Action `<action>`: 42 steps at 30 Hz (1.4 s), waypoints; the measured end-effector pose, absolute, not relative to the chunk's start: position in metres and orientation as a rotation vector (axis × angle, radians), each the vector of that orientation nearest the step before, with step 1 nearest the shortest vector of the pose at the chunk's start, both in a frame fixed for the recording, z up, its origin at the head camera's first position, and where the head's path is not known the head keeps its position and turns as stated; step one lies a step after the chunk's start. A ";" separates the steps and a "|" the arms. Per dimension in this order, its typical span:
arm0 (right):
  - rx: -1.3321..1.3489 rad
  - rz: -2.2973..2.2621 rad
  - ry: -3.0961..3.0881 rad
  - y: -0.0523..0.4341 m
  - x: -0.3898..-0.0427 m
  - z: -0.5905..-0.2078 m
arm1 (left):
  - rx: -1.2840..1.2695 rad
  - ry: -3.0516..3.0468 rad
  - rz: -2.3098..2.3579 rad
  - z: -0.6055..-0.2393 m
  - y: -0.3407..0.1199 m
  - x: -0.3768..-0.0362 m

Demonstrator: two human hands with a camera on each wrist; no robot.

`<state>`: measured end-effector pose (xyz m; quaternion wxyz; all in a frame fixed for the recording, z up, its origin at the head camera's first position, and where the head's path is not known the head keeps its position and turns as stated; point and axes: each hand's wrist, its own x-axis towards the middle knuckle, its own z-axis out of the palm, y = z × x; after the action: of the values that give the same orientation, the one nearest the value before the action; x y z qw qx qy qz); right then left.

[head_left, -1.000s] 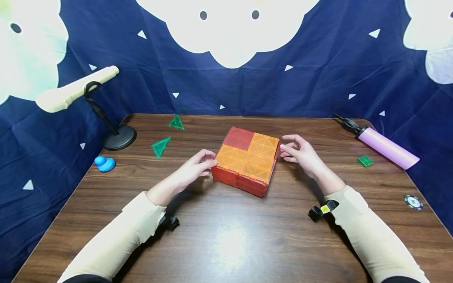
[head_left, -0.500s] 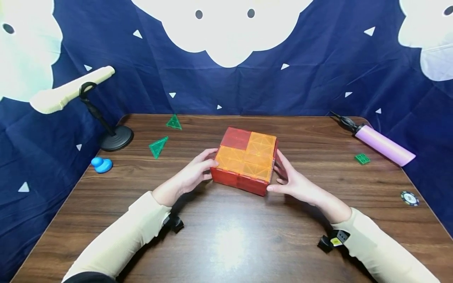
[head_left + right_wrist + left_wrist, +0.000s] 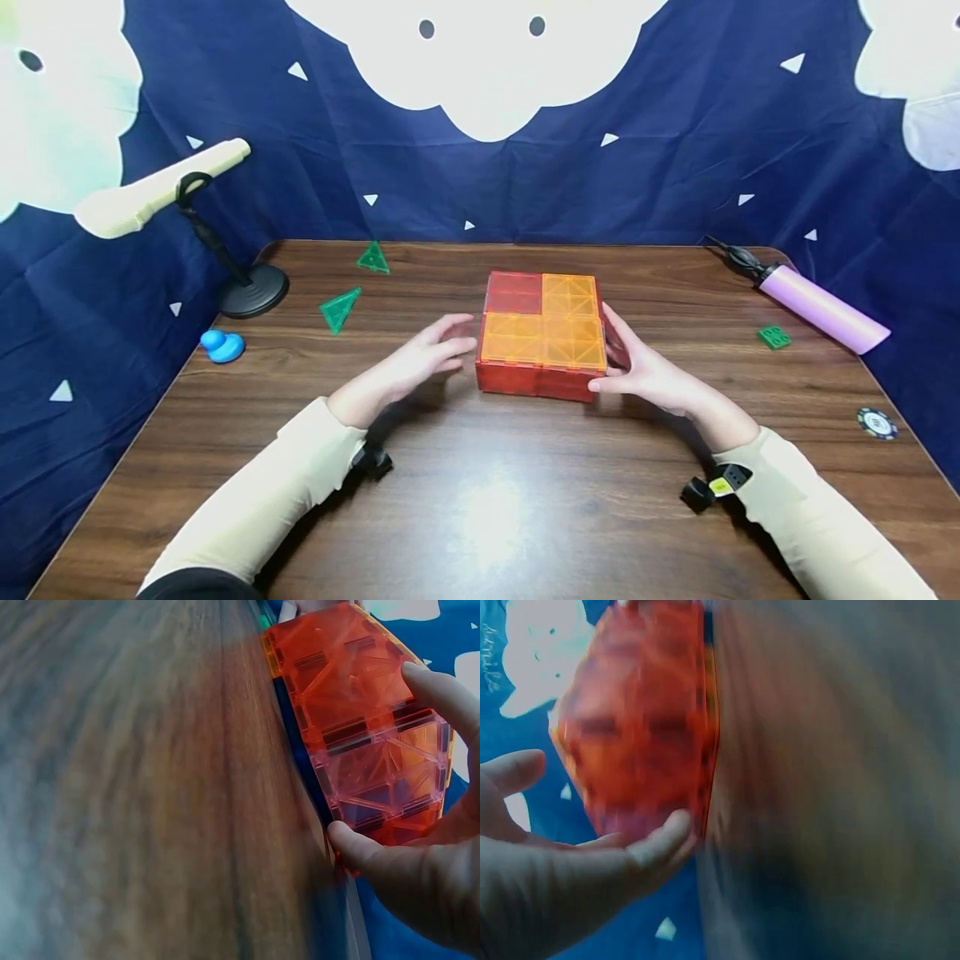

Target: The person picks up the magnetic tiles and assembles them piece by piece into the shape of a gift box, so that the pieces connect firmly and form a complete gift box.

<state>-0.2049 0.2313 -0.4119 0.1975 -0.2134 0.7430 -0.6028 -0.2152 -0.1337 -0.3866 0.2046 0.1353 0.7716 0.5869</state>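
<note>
A low box of translucent magnetic tiles [image 3: 542, 379] stands mid-table in the head view, with red sides and a top of orange tiles and one red section at the back left. To its left, my left hand [image 3: 408, 362] has its fingers loosely spread, a small gap from the side. On the opposite side, my right hand [image 3: 648, 375] touches the box, thumb by the front right corner and fingers along the right side. The right wrist view shows the thumb [image 3: 360, 847] and index finger spread over the red and pinkish side tiles [image 3: 382, 769].
Two green triangular tiles [image 3: 341, 310] lie at the back left. Nearby are a blue knobbed piece [image 3: 222, 346] and a black stand [image 3: 253, 292] holding a cream tube. Off to the right are a pink hand pump [image 3: 821, 308], a green brick [image 3: 774, 337] and a poker chip [image 3: 877, 423].
The box has turned so its front faces me squarely and has shifted slightly right. My right hand came down onto its right side; my left hand now stands off the left side.
</note>
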 end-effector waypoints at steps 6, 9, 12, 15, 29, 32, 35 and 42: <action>-0.596 -1.671 2.082 0.232 -0.209 -0.411 | 0.361 2.883 0.844 -0.376 -0.192 -0.242; -0.589 -1.674 2.079 0.231 -0.210 -0.411 | 0.262 2.942 0.551 -0.372 -0.223 -0.254; -0.588 -1.686 2.063 0.231 -0.211 -0.411 | 0.174 2.899 0.378 -0.370 -0.246 -0.258; -0.595 -1.686 2.053 0.231 -0.210 -0.412 | 0.148 2.842 0.321 -0.374 -0.257 -0.259; -0.588 -1.680 2.066 0.231 -0.209 -0.412 | 0.556 2.851 0.350 -0.390 -0.222 -0.235; -0.591 -1.689 2.056 0.231 -0.209 -0.411 | 0.520 2.908 0.306 -0.391 -0.218 -0.239; -0.589 -1.689 2.056 0.231 -0.209 -0.411 | 0.407 2.954 0.255 -0.390 -0.216 -0.247; -0.590 -1.678 2.064 0.232 -0.210 -0.412 | 0.248 2.910 0.136 -0.389 -0.214 -0.260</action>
<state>-0.2095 0.2318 -0.4117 0.2071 -0.2119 0.7411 -0.6025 -0.2604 -0.2140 -0.3886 0.1086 0.0843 0.9894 0.0461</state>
